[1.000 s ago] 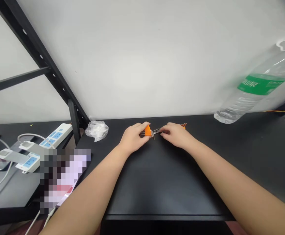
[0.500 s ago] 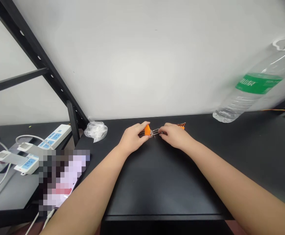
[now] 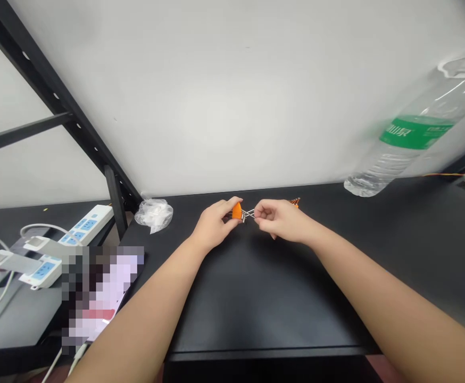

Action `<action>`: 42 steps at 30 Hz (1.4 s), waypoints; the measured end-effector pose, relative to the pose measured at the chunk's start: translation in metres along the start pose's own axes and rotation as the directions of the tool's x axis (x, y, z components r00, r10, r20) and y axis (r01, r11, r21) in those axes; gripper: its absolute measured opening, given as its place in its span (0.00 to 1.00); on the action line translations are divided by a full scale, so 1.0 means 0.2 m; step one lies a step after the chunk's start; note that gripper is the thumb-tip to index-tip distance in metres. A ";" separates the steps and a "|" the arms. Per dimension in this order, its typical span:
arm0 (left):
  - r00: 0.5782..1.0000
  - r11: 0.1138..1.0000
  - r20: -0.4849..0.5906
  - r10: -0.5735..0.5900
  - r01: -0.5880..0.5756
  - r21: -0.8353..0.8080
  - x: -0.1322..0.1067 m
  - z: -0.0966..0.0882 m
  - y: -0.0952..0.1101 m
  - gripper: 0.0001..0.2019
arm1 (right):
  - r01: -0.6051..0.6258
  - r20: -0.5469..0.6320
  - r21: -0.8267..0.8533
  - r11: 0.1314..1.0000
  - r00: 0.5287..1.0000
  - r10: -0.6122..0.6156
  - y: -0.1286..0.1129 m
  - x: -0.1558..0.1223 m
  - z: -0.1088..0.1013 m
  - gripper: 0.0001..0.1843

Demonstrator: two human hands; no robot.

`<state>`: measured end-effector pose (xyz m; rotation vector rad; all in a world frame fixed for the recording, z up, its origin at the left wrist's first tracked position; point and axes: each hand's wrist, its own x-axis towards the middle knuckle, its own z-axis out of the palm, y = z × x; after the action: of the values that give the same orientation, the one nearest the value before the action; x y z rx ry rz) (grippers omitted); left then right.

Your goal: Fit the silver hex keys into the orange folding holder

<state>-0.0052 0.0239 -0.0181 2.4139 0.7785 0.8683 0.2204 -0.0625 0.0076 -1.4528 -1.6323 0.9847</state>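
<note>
My left hand [image 3: 215,223] grips an orange holder [image 3: 237,210] between thumb and fingers, just above the black table. Thin metal rods [image 3: 249,213] that look like hex keys stick out of it toward the right. Thumb and fingertips of my right hand [image 3: 279,219] pinch one of these rods, which slants across the others. Behind the right hand, several brownish rod ends [image 3: 295,201] and a bit of orange [image 3: 296,206] show; the hand hides the middle of that part.
A crumpled clear plastic bag [image 3: 154,214] lies at the table's back left. A large bottle with a green label [image 3: 416,132] leans by the wall. At left are a power strip [image 3: 86,223] with plugs, white cables, a blurred-out phone-like screen [image 3: 108,298] and a black metal frame [image 3: 63,101].
My right hand has turned, its fingers curled higher with a rod now tilted between them. My left hand keeps its hold on the orange holder. The view has shifted slightly.
</note>
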 end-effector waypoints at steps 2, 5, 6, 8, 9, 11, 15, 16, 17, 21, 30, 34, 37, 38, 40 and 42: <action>1.000 1.000 0.001 0.004 -0.004 -0.007 0.00 0.00 0.00 0.24 | 0.006 -0.015 0.065 0.998 1.000 -0.005 0.00 0.00 0.01 0.03; 1.000 1.000 -0.002 0.000 0.000 -0.023 0.00 -0.01 0.01 0.24 | 0.001 -0.031 0.081 0.997 1.000 0.002 -0.01 0.00 0.01 0.03; 1.000 1.000 -0.005 -0.003 0.003 -0.024 0.00 -0.01 0.01 0.24 | -0.004 -0.034 0.080 0.997 0.999 0.006 -0.01 0.00 0.01 0.03; 1.000 1.000 -0.004 -0.003 0.003 -0.017 0.00 -0.01 0.01 0.24 | -0.016 -0.029 0.081 0.997 0.999 0.018 -0.02 0.00 0.00 0.03; 1.000 1.000 0.001 0.000 0.000 -0.008 0.00 -0.01 0.01 0.24 | -0.022 -0.026 0.085 0.996 0.999 0.024 -0.02 0.00 0.00 0.03; 1.000 1.000 0.011 0.005 -0.005 0.016 0.00 -0.01 0.02 0.24 | -0.033 -0.022 0.102 0.994 0.999 0.036 -0.03 0.00 -0.01 0.04; 0.999 0.996 0.042 0.033 -0.036 0.081 0.00 -0.02 0.03 0.24 | -0.064 -0.062 0.183 0.981 0.995 0.076 -0.04 0.00 -0.03 0.09; 0.998 0.994 0.049 0.044 -0.049 0.095 0.00 -0.02 0.04 0.24 | -0.071 -0.074 0.226 0.972 0.993 0.090 -0.03 0.00 -0.03 0.11; 0.997 0.993 0.051 0.054 -0.059 0.106 0.01 -0.02 0.04 0.24 | -0.076 -0.085 0.279 0.957 0.991 0.103 -0.03 0.01 -0.01 0.13; 0.998 0.989 0.029 0.061 -0.064 0.133 0.00 0.00 0.05 0.22 | -0.064 -0.145 0.492 0.868 0.977 0.154 -0.01 0.05 0.12 0.19; 0.997 0.997 -0.070 -0.037 0.042 0.069 -0.01 0.01 -0.01 0.22 | -0.143 0.042 0.422 0.895 0.990 0.138 -0.03 0.01 0.16 0.27; 0.995 0.997 -0.069 -0.066 0.069 0.029 -0.01 0.02 -0.01 0.24 | -0.065 -0.213 -0.067 0.996 0.976 0.049 0.08 0.05 0.04 0.16; 0.993 0.996 -0.077 -0.094 0.094 -0.005 -0.01 0.03 -0.01 0.25 | -0.014 -0.219 -0.470 0.883 0.970 -0.102 0.17 0.09 -0.02 0.13; 0.992 0.995 -0.078 -0.100 0.099 -0.012 -0.01 0.03 -0.01 0.25 | 0.003 -0.173 -0.543 0.840 0.978 -0.115 0.18 0.10 -0.03 0.14; 0.992 0.995 -0.073 -0.104 0.103 -0.018 -0.01 0.03 -0.02 0.25 | 0.030 -0.083 -0.621 0.783 0.991 -0.103 0.20 0.10 -0.04 0.16; 0.992 0.994 -0.071 -0.105 0.104 -0.023 -0.01 0.03 -0.02 0.25 | 0.053 -0.025 -0.657 0.752 0.995 -0.092 0.20 0.10 -0.03 0.16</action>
<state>-0.0035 0.0239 -0.0254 2.3129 0.9109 0.9215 0.2417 -0.0396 -0.0245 -1.8182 -2.0938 0.3013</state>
